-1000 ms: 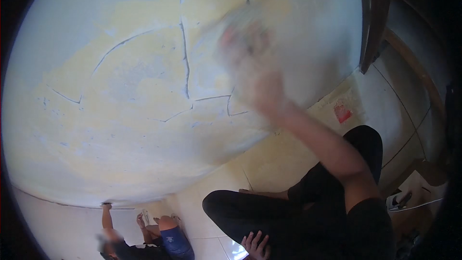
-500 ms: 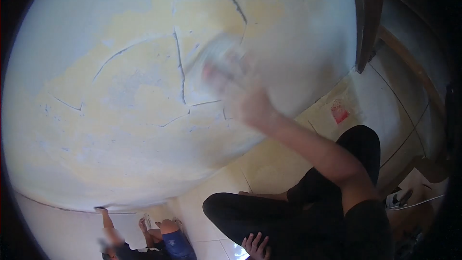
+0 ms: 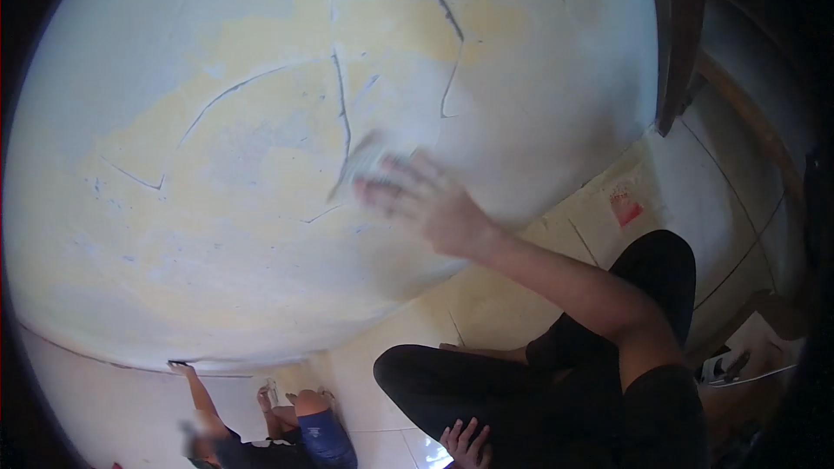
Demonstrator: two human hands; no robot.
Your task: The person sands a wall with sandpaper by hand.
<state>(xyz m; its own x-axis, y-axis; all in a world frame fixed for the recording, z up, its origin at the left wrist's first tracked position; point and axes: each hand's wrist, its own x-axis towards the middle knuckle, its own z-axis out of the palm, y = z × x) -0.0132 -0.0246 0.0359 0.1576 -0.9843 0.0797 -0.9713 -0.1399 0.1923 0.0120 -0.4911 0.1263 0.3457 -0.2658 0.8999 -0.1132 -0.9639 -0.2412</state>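
My right hand (image 3: pixel 413 195) presses a flat pale sheet (image 3: pixel 354 167), which looks like sandpaper, against the wall (image 3: pixel 261 156). Motion smears the fingers and the sheet's edges, so its exact shape is unclear. Around it the wall has yellowish and whitish patches and several dark, cut-like lines, one running right up to the sheet. My left hand (image 3: pixel 466 443) lies on the dark trousers over my thigh, fingers spread and nothing in them.
At the lower left, another person (image 3: pixel 261 447) sits by the wall, one hand reaching to its base with a dark object. Pale tiles (image 3: pixel 391 399) cover the floor, with a red mark (image 3: pixel 625 208) near the wall. Wooden furniture (image 3: pixel 743 104) stands at right, above a white cable (image 3: pixel 756 378).
My right hand has slid down and slightly left across the wall with the sheet, uncovering the curved line's lower end. The view has shifted slightly. My left hand stays on my thigh.
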